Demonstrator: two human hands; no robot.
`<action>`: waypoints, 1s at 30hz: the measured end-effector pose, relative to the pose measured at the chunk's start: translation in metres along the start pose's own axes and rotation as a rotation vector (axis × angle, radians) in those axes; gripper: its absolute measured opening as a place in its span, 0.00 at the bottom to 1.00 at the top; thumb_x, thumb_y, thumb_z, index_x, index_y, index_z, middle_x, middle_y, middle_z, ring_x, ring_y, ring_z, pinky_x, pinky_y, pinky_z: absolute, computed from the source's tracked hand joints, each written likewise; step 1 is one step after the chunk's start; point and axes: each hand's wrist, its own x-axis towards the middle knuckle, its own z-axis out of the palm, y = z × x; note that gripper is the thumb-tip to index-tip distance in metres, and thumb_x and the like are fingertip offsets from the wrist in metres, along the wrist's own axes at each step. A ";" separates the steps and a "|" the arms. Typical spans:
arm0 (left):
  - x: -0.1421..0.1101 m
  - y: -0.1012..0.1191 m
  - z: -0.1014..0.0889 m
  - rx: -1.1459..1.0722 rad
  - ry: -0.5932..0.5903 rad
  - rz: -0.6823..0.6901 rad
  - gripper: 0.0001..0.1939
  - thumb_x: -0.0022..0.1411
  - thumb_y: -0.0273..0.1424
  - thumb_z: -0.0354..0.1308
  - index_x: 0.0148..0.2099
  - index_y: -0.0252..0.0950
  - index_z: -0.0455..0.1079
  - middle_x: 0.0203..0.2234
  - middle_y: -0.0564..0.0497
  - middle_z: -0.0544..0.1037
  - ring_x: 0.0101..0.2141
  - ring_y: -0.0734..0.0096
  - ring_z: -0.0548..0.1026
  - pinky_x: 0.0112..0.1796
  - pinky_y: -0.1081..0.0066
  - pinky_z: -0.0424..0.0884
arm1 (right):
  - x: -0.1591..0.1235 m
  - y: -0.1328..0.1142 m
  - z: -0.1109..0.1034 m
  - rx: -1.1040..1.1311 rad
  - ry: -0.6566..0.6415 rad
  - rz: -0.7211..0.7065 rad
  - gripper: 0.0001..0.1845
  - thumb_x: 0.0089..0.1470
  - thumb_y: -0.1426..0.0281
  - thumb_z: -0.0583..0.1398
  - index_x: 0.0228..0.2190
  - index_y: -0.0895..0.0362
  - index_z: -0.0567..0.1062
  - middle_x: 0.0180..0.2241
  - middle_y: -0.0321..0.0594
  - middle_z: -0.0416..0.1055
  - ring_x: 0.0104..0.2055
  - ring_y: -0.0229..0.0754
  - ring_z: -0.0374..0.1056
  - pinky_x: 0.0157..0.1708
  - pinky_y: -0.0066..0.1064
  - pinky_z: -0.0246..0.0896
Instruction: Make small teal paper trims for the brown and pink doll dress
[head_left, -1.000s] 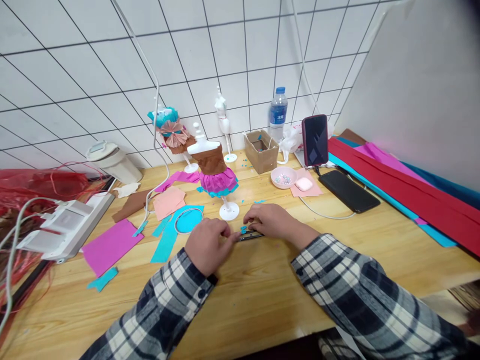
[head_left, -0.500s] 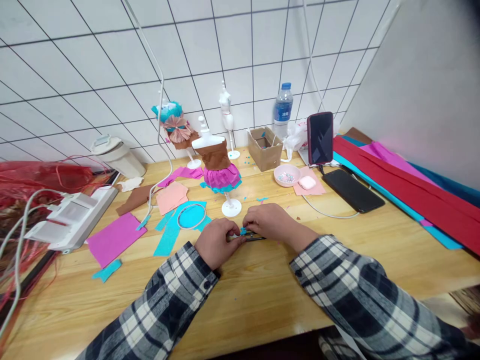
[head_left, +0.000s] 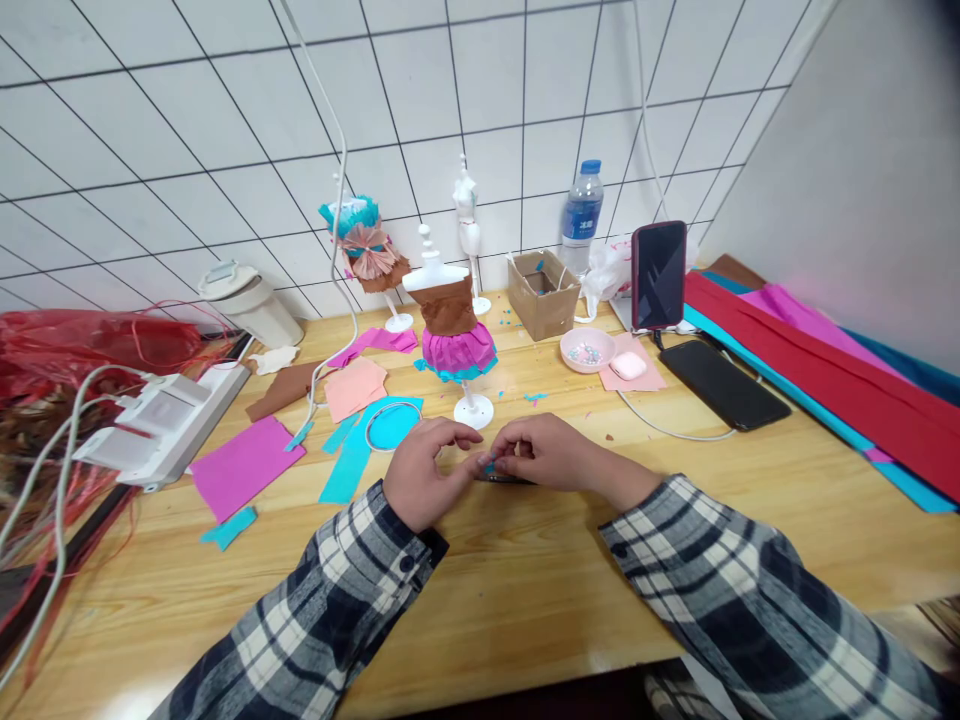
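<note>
My right hand (head_left: 551, 452) pinches a small scrap of blue paper (head_left: 490, 466) between thumb and fingertips, just above the table. My left hand (head_left: 431, 470) has its index finger raised away from its thumb, and the thumb tip reaches the blue scrap. Under my right fingers lies a slim dark tool (head_left: 506, 480), mostly covered, so its kind is hidden. Just beyond both hands stands a small white dress form (head_left: 474, 410) wearing a brown top (head_left: 448, 307) and a magenta skirt (head_left: 459, 350) with a blue hem.
Blue paper (head_left: 346, 475) with a ring (head_left: 367, 432) on it and magenta paper (head_left: 244, 470) lie left. Behind are a cardboard box (head_left: 551, 305), a pink bead bowl (head_left: 587, 365) and a bottle (head_left: 582, 215). Phones (head_left: 724, 385) and red paper (head_left: 825, 370) are right; a power strip (head_left: 172, 425) is left.
My left index finger has lifted away from the thumb, and the left hand no longer grips the slim dark tool. The blue scrap is now between my right fingertips. The view has shifted slightly.
</note>
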 end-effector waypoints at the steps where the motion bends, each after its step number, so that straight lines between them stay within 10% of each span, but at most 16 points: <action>1: 0.000 0.000 0.000 -0.009 -0.011 0.007 0.09 0.56 0.37 0.60 0.35 0.36 0.74 0.28 0.49 0.77 0.33 0.65 0.73 0.38 0.66 0.66 | 0.000 0.000 0.000 0.011 -0.006 -0.005 0.06 0.51 0.69 0.61 0.31 0.57 0.78 0.23 0.32 0.71 0.23 0.32 0.60 0.23 0.23 0.50; 6: 0.002 -0.002 0.004 -0.081 -0.031 -0.101 0.09 0.57 0.35 0.58 0.29 0.36 0.73 0.25 0.50 0.76 0.30 0.67 0.72 0.36 0.68 0.65 | 0.000 0.001 0.001 0.019 0.010 -0.003 0.06 0.53 0.69 0.60 0.31 0.57 0.77 0.22 0.32 0.71 0.23 0.32 0.61 0.24 0.23 0.52; 13: 0.003 -0.001 0.001 -0.437 -0.160 -0.403 0.26 0.60 0.51 0.49 0.28 0.34 0.75 0.21 0.50 0.74 0.25 0.70 0.69 0.28 0.71 0.63 | -0.007 -0.009 -0.001 -0.623 0.382 -0.269 0.11 0.60 0.67 0.55 0.31 0.56 0.76 0.31 0.38 0.72 0.34 0.37 0.65 0.29 0.29 0.49; 20: 0.001 0.002 0.002 -0.576 -0.095 -0.487 0.16 0.51 0.44 0.62 0.29 0.34 0.73 0.22 0.53 0.74 0.24 0.73 0.67 0.28 0.73 0.62 | -0.013 -0.019 0.001 -0.894 0.433 -0.375 0.11 0.60 0.72 0.53 0.29 0.55 0.72 0.29 0.37 0.69 0.31 0.39 0.61 0.28 0.33 0.46; 24: 0.001 0.000 0.000 -0.472 -0.044 -0.410 0.13 0.52 0.40 0.62 0.31 0.34 0.73 0.23 0.52 0.74 0.25 0.71 0.69 0.29 0.71 0.64 | -0.012 -0.019 0.002 -0.576 0.478 -0.330 0.08 0.58 0.67 0.56 0.37 0.56 0.74 0.32 0.39 0.71 0.32 0.38 0.63 0.29 0.30 0.52; 30: 0.000 0.001 -0.008 0.044 0.067 0.075 0.07 0.59 0.33 0.57 0.32 0.36 0.73 0.29 0.48 0.78 0.33 0.66 0.73 0.39 0.65 0.66 | -0.004 -0.016 0.001 0.319 0.338 -0.014 0.12 0.51 0.64 0.62 0.36 0.59 0.77 0.27 0.36 0.69 0.23 0.32 0.58 0.23 0.25 0.55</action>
